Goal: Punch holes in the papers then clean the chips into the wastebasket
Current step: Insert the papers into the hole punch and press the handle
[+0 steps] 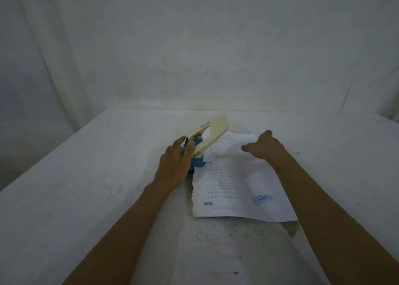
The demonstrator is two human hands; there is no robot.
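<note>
A broad white cloth-covered table point(90, 198), scuffed and speckled, meets a pale creased fabric backdrop point(194, 47) along its far edge under dim light.

A single wide-angle view — worn on the person's head — looks forward and down across the desk point(90, 198); both forearms enter from the bottom edge and reach away from the lens. The desk's near part fills the lower half, close under the camera; its far edge sits mid-frame, with a pale draped backdrop point(194, 47) behind — no second view shares the scene.
</note>
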